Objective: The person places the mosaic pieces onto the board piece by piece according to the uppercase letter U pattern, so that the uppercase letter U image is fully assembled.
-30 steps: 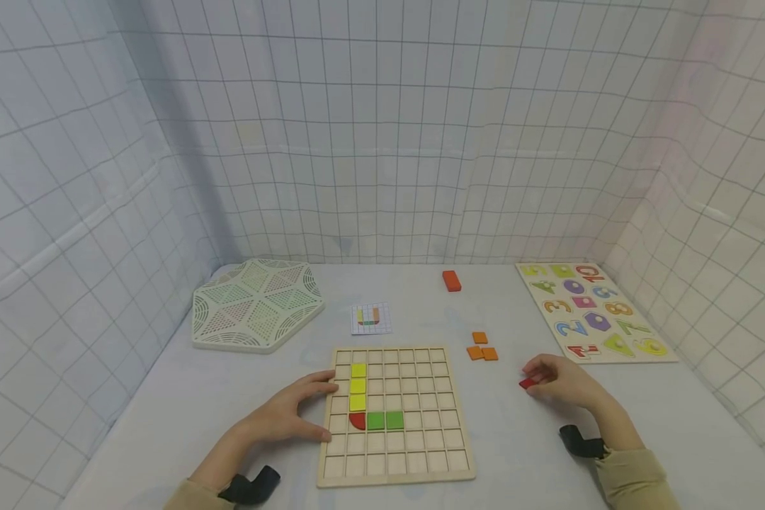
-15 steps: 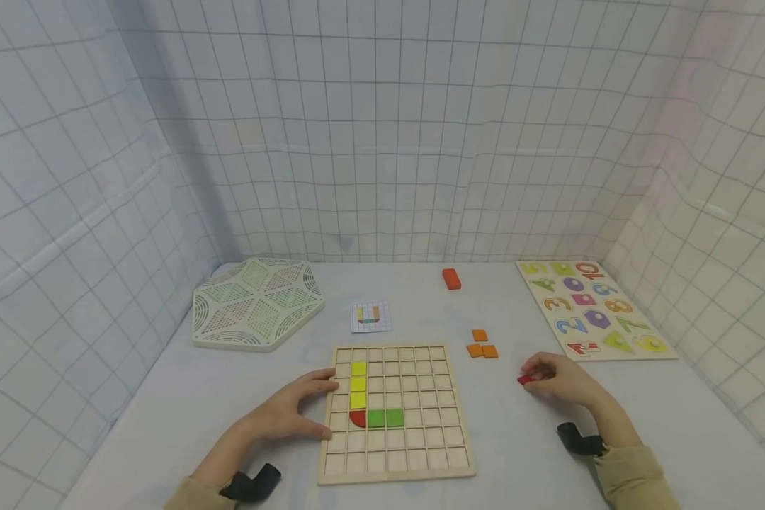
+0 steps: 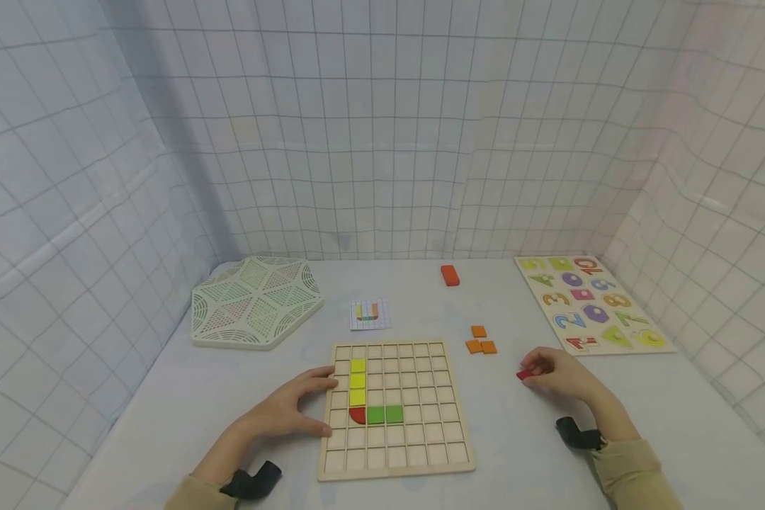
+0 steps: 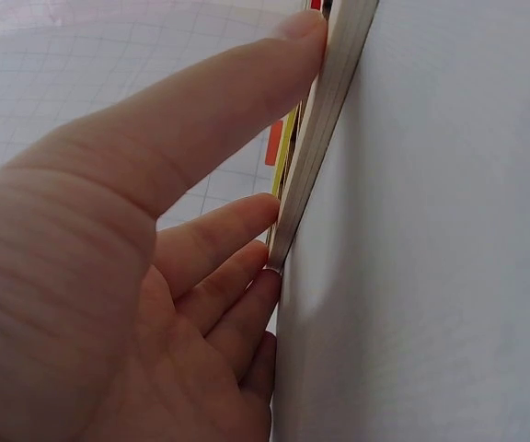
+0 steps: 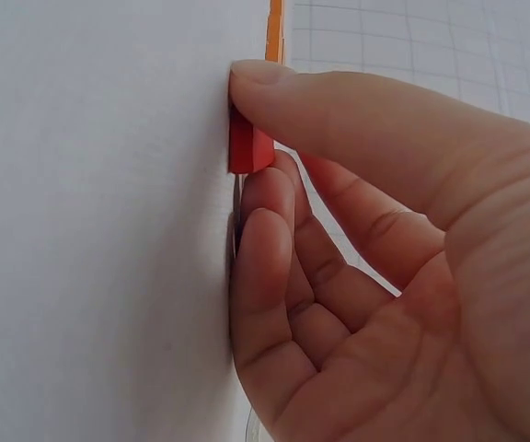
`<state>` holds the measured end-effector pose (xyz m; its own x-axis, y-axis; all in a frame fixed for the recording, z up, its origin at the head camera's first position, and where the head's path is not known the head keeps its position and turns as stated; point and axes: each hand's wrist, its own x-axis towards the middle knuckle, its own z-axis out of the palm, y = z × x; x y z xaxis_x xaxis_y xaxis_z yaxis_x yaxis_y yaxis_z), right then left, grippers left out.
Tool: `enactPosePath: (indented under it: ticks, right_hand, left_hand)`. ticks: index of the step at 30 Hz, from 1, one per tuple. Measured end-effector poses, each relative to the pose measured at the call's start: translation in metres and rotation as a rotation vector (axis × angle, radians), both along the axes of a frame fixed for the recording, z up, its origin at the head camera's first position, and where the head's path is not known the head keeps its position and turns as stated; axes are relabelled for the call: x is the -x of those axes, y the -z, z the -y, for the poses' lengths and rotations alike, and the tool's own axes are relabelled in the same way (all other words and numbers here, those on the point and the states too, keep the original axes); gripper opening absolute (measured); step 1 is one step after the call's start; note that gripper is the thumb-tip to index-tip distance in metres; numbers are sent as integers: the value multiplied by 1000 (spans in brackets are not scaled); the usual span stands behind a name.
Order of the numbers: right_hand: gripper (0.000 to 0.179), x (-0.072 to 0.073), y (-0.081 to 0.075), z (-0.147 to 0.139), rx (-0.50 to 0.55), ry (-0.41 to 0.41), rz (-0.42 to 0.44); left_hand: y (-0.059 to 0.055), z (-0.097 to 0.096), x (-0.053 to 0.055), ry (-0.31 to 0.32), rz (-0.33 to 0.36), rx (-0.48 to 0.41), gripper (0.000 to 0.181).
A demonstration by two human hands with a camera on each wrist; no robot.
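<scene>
My left hand: spread; touching a wooden board, lower centre of the frame;
My right hand: pinching a red tile, lower right;
Orange tiles: three; right of centre, near the board

The grid board lies between the left hand and the right hand, with the card behind it and the number puzzle rear right.

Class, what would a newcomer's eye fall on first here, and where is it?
Probably the wooden grid board, front and centre, its coloured tiles forming an L. Right of that, the right hand pinches a red piece. Farther back, at right, lies a colourful number board.
</scene>
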<state>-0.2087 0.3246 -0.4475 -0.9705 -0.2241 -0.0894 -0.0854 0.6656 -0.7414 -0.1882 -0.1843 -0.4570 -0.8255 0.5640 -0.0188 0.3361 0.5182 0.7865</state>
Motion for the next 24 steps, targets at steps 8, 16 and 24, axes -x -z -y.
enactPosePath:
  ticks: [8,16,24]
  right_hand:
    - [26,1,1,-1,7,-10,3]
    - [24,-1,3,0,-2,-5,1]
    - [23,0,3,0,-13,-7,-16]
  left_hand:
    - [-1,-1,-1,-8,14,3,72]
    - [0,0,-1,1,11,0,72]
    - [1,0,0,-14,9,10,72]
